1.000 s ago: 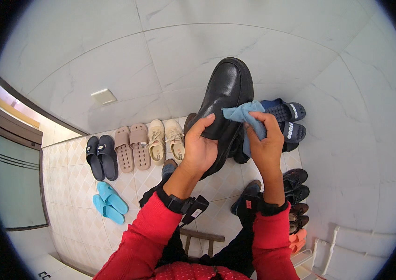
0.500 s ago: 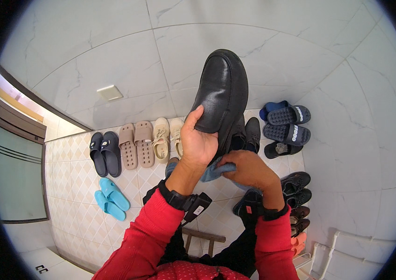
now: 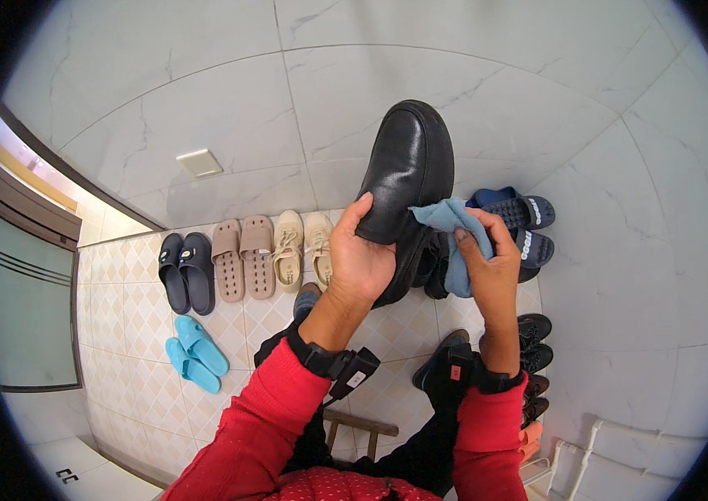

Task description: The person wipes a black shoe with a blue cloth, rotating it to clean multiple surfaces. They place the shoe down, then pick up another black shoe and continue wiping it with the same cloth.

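Observation:
A black leather shoe (image 3: 408,163) is held up in front of me, its toe pointing away. My left hand (image 3: 360,259) grips it from the left side near the opening, with the thumb on the upper and the other fingers hidden inside or beneath. My right hand (image 3: 491,267) pinches a blue cloth (image 3: 454,230) on the shoe's right side. One corner of the cloth touches the upper, and the rest hangs below the fingers.
Along the wall stand dark slides (image 3: 185,271), brown slippers (image 3: 243,259) and cream lace-up shoes (image 3: 304,246). Bright blue slippers (image 3: 197,353) lie nearer on the tiles. More slippers (image 3: 516,225) and dark shoes (image 3: 535,342) line the right side. A wooden stool (image 3: 362,422) is below me.
My right hand has moved up and right with the cloth, from below the shoe's heel to the right side of its upper. The shoe has shifted slightly right and down.

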Motion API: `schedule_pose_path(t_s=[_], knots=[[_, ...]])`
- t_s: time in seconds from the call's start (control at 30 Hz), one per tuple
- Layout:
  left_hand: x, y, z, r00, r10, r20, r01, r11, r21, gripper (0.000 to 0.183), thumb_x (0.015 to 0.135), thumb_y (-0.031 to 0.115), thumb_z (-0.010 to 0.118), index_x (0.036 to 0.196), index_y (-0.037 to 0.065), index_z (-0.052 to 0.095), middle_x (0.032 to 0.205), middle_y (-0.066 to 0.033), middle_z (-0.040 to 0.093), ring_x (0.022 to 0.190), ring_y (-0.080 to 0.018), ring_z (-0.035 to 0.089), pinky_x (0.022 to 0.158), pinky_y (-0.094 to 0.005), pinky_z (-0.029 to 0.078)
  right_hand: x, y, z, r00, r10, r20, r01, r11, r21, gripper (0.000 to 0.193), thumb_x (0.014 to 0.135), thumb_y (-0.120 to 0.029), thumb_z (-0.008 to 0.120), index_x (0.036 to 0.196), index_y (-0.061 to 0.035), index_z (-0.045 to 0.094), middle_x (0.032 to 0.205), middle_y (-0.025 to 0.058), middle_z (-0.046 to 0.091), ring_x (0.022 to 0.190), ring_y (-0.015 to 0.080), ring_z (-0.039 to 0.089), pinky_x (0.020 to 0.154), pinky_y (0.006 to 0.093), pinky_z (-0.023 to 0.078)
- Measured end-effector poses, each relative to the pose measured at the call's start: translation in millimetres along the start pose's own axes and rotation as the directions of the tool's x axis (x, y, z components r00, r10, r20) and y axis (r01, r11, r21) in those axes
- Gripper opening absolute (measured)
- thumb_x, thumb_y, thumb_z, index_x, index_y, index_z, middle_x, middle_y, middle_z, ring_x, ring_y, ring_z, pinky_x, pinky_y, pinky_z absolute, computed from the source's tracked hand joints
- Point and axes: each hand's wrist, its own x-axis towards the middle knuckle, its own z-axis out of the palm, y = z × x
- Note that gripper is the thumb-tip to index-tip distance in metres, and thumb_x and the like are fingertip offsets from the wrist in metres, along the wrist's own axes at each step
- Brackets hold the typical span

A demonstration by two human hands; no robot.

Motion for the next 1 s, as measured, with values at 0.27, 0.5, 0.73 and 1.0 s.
schedule_pose_path(t_s=[0.27,0.5,0.73,1.0], knots=[[-0.1,-2.6,1.5,1.000,0.021,0.023,-0.022,0.998,0.058,0.038,0.095,0.031,0.057,0.122,0.004,0.060,0.121,-0.0108,0.065,0.113,-0.0233,0.061,0.102,-0.0374,0.044,-6.0,0.0,-14.8,0.834,0.054,0.549,0.165,0.926,-0.340,0.025,0.080,-0.002,0.071,0.105,-0.0048,0.069,0.102,0.0078,0.069,0.091,0.0148,0.064,0.084,0.0285,0.050],[-12.1,-23.2,7.7,1.000,0.016,0.016,-0.023,0.782,0.623,0.040,0.095,0.025,0.062,0.125,-0.001,0.059,0.121,-0.0099,0.064,0.109,-0.0211,0.061,0.100,-0.0316,0.043,9.8,9.5,-23.0,0.933,0.048,-0.357,0.012,0.986,0.165,0.028,0.094,-0.017,0.066,0.117,-0.0030,0.062,0.106,0.0033,0.063,0.091,0.0081,0.055,0.082,0.0237,0.046],[-26.1,-25.9,6.5,0.931,-0.084,0.357,-0.362,-0.070,0.929,0.044,0.093,0.032,0.063,0.121,-0.001,0.061,0.114,-0.0167,0.065,0.105,-0.0305,0.060,0.100,-0.0386,0.042,11.0,10.0,-21.5,0.885,-0.202,-0.420,0.138,0.974,-0.177,0.024,0.091,-0.012,0.066,0.112,-0.0009,0.063,0.110,0.0066,0.063,0.099,0.0156,0.058,0.091,0.0294,0.045],[-29.9,-30.3,-7.3,0.679,-0.297,0.671,-0.568,-0.791,0.225,0.017,0.081,0.021,0.057,0.079,0.007,0.068,0.074,-0.0147,0.065,0.073,-0.0318,0.065,0.076,-0.0416,0.049,2.7,2.3,-15.7,0.972,-0.236,0.012,0.214,0.860,-0.463,0.022,0.083,-0.003,0.070,0.105,-0.0045,0.070,0.103,0.0101,0.069,0.094,0.0214,0.064,0.087,0.0298,0.048]])
